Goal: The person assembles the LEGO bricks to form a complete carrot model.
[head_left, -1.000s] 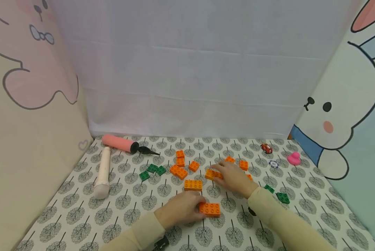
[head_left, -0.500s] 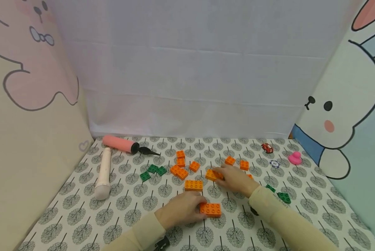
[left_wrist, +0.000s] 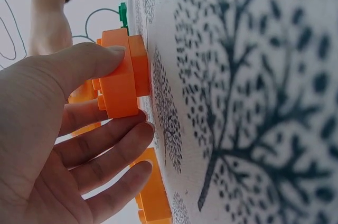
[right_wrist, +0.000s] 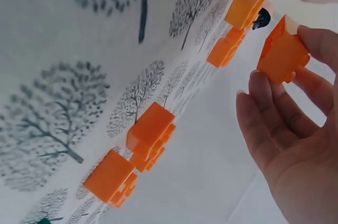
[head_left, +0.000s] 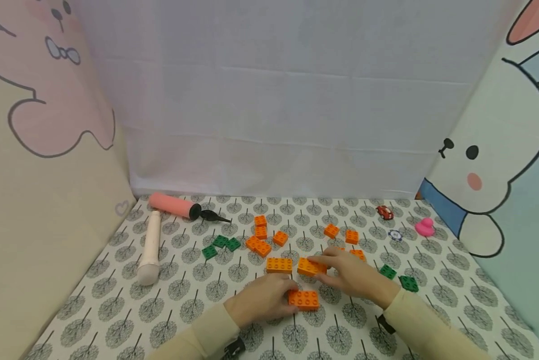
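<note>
My left hand [head_left: 264, 301] holds an orange toy brick [head_left: 304, 300] near the front of the table, thumb on one side and fingers on the other. In the left wrist view this held brick [left_wrist: 119, 76] sits over another orange piece [left_wrist: 138, 65] that rests on the cloth. My right hand [head_left: 352, 272] pinches a second orange brick [head_left: 311, 267] between thumb and fingertips. The right wrist view shows that brick [right_wrist: 285, 55] raised off the cloth, studs turned toward the palm. Just left of it, a yellow-orange brick [head_left: 279, 265] lies on the cloth.
Several small orange bricks [head_left: 262, 248] lie further back. Green bricks lie on the left [head_left: 220, 241] and right [head_left: 408, 283]. A white microphone-shaped toy [head_left: 150, 250], pink cylinder [head_left: 172, 205], red toy car [head_left: 384, 212] and pink duck-like toy [head_left: 425, 227] stand around the sides.
My right hand has lifted its orange brick and brought it toward me, nearer the left hand. Orange bricks behind it show more now. My left hand stays in place.
</note>
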The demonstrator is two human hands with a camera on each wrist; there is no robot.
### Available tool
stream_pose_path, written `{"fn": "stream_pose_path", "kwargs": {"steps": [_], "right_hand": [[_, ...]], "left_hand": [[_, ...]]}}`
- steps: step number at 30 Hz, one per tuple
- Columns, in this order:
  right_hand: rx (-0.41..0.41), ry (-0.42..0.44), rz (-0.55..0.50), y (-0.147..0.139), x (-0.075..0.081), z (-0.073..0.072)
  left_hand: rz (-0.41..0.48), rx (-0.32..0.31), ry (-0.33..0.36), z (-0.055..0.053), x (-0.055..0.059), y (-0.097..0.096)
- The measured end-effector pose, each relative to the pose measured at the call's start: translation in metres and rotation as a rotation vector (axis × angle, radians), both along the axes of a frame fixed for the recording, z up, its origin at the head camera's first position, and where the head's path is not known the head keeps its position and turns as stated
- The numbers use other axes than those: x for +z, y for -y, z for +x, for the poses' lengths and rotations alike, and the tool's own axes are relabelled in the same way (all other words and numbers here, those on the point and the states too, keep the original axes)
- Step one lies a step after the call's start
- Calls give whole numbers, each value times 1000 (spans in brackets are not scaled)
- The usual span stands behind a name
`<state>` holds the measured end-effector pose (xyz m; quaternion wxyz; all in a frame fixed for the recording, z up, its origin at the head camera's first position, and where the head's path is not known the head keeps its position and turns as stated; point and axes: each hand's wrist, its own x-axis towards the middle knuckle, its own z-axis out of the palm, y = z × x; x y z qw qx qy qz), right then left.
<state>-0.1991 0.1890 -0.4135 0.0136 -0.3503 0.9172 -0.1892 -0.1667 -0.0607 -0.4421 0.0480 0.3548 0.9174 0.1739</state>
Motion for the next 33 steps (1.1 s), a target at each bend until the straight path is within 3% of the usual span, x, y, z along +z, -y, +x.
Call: {"fn": "stream_pose_path", "kwargs": {"steps": [5,12,19,33], "right_hand": [[29,8,-38,-9,-1,18],[88,-76,-95,-17,-9,33],[148,-117,-156,-19,-16,38],[158,-63,-87,-18,-15,38]], "left_hand": [[3,7,26,0,0,2],[0,13,33,0,1,3],[-5,7,14,-1,2,2],[-16,10,18,1,2,-1]]}}
